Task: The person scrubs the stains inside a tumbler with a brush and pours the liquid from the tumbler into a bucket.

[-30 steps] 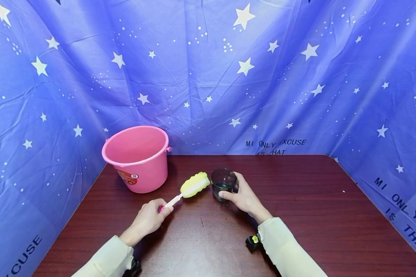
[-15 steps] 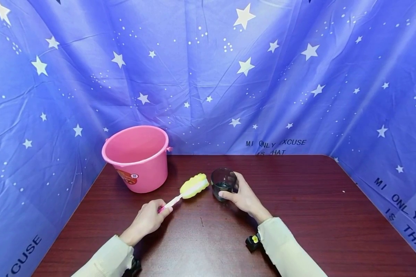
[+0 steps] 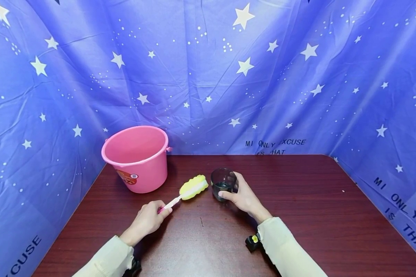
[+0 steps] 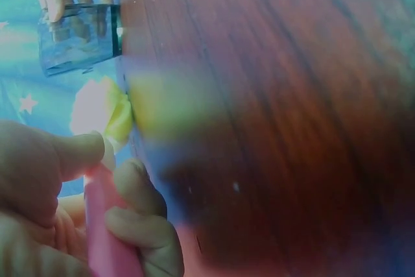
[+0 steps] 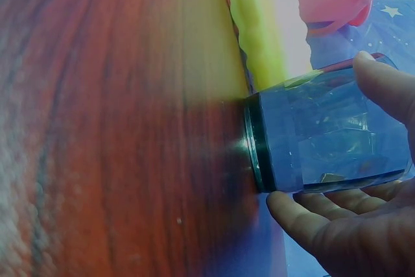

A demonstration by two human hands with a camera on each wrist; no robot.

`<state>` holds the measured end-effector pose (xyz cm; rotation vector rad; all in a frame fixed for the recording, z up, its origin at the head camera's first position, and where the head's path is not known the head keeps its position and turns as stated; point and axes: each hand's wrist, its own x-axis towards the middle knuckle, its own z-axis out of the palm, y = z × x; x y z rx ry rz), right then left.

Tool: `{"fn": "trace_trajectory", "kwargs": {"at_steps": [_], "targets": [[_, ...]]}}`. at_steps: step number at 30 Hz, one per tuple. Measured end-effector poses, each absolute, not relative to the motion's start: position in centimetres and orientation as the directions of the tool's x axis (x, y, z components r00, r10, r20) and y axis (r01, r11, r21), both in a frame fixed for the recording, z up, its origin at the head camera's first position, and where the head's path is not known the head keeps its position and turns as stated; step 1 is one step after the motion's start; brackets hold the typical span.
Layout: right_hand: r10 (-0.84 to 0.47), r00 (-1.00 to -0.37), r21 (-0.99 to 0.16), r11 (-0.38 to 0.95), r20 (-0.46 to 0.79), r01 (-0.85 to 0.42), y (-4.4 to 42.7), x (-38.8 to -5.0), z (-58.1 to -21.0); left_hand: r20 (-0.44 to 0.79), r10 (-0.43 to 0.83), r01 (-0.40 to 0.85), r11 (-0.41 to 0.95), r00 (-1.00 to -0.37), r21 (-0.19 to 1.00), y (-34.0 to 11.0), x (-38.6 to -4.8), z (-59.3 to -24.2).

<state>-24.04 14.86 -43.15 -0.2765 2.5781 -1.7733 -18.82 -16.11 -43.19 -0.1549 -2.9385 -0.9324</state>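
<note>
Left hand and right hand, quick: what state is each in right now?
Left hand: closed, holding the yellow sponge brush by its pink handle.
Right hand: closed around the side of the dark glass, holding it.

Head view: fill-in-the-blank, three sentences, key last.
The left hand holds the yellow-and-white sponge brush by its ____.
The right hand holds the dark transparent cup, mouth facing ____.
The pink plastic bucket stands on the view's ____ side.
Missing: handle; up; left.
</note>
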Motion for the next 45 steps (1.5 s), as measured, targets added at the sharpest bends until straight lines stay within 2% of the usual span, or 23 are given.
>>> {"fn": "trace_trajectory", "kwargs": {"at_steps": [16,27,45], "targets": [[-0.145,-0.984,-0.929,0.339,0.104,-0.148,14.82,-24.10,-43.19,0.092,0.058,0.099,0.838,-0.994,0.537,-16.38,-18.93,-43.45],[-0.144,-0.985,-0.925,0.351,0.098,-0.143,14.93,-24.08,-43.23,0.169,0.085,0.161,0.844,-0.982,0.511,-16.40,-19.10,-43.67],[-0.153,-0.983,-0.929,0.339,0.102,-0.149,14.90,-24.09,-43.27,0.187,0.125,0.198,0.870,-0.974,0.451,-16.46,-19.11,-43.49]]}}
